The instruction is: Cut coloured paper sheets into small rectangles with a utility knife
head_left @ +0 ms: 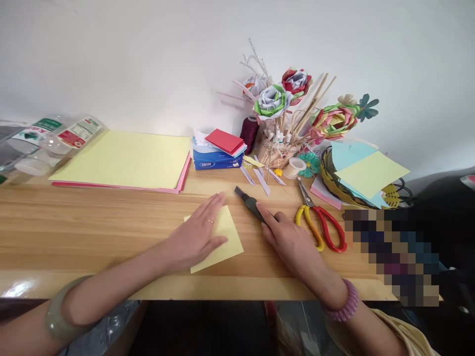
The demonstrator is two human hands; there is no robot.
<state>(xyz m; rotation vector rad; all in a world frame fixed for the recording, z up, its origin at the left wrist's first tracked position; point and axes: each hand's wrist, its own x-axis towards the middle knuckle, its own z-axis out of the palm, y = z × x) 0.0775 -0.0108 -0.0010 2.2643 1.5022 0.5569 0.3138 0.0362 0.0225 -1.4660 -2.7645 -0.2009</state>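
Note:
My left hand (pixel 198 232) lies flat with fingers stretched over a small pale yellow square of paper (pixel 228 227), covering its left part. In my right hand (pixel 287 235) is a dark grey utility knife (pixel 254 206), its narrow tip pointing away and to the left. The knife lies low over the wood, just right of the paper and apart from it. Beside my right hand, partly hidden by it, rest scissors (pixel 328 227) with one yellow and one red handle loop.
Large coloured sheets (pixel 129 160) are stacked at the left, with plastic bottles (pixel 70 136) beside them. A blue tissue pack (pixel 217 162) bears red cards (pixel 225 141). Behind stands a pot (pixel 276 151) of paper flowers and sticks. A basket (pixel 326 170) holds paper at the right.

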